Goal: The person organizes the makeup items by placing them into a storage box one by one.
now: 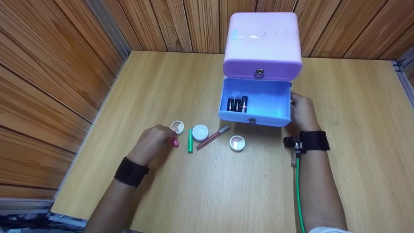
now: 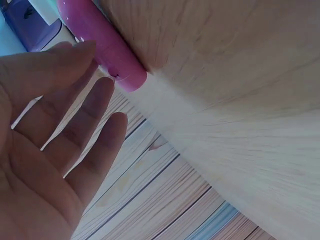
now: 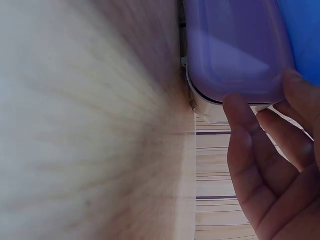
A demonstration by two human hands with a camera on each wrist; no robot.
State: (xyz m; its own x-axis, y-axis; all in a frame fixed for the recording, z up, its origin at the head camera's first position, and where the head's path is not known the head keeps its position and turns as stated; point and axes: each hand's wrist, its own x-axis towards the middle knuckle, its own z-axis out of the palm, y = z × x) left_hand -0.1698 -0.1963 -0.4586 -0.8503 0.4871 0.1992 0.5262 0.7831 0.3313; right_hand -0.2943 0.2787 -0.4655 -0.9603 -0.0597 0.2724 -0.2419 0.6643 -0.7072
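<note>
My left hand (image 1: pixel 157 142) pinches a pink tube (image 2: pixel 107 47) at its fingertips, low over the table. The thumb lies along the tube while the other fingers spread loosely below. Beside that hand are a round three-shade compact (image 1: pixel 177 127) and a green tube (image 1: pixel 190 141). At the right side of a small drawer unit (image 1: pixel 262 42), my right hand (image 1: pixel 304 110) grips the edge of a purple lower drawer (image 3: pixel 235 50), thumb on one edge and fingertips on another. Above that, a blue drawer (image 1: pixel 268 97) stands pulled out, with several black lipsticks (image 1: pixel 237 104) at its left side.
A white round jar (image 1: pixel 200 132), a red lip gloss tube (image 1: pixel 212 138) and another three-shade compact (image 1: pixel 237 143) lie on the wooden table (image 1: pixel 207 194). Wood-plank walls (image 1: pixel 203 26) stand behind and to the left. A green cable (image 1: pixel 299 194) runs along the right forearm.
</note>
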